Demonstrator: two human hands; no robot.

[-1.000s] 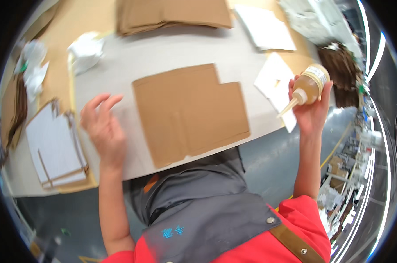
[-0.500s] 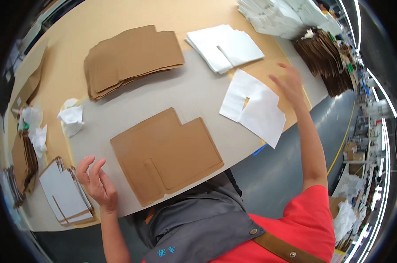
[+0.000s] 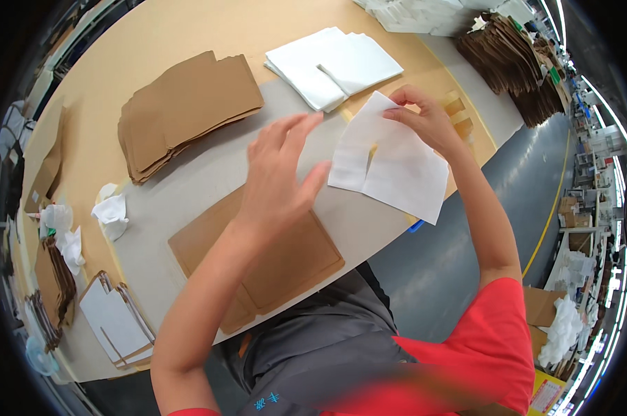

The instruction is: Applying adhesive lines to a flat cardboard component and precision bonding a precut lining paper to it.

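My right hand (image 3: 424, 119) pinches the far corner of a white sheet (image 3: 409, 170) with a notch and a slit; that corner is lifted a little while its near part lies at the table's right edge. My left hand (image 3: 280, 170) hovers left of the sheet, fingers apart and holding nothing. Under my left forearm lies a brown notched panel (image 3: 312, 255), flat near the front edge and partly hidden. Beyond the hands sit a stack of similar white sheets (image 3: 365, 64) and, farther left, a stack of brown panels (image 3: 185, 107).
Crumpled white material (image 3: 111, 213) lies at the left of the table (image 3: 147, 218). Nearer that end are white sheets with brown edges (image 3: 116, 324) and a dark brown bundle (image 3: 54, 281). A tall dark brown stack (image 3: 497, 59) and white piles (image 3: 424, 15) stand at the far right.
My right hand has come onto the white sheet and taken its far corner, bending it up. From the left side, my left hand has swung right, over the brown panel, toward the sheet.
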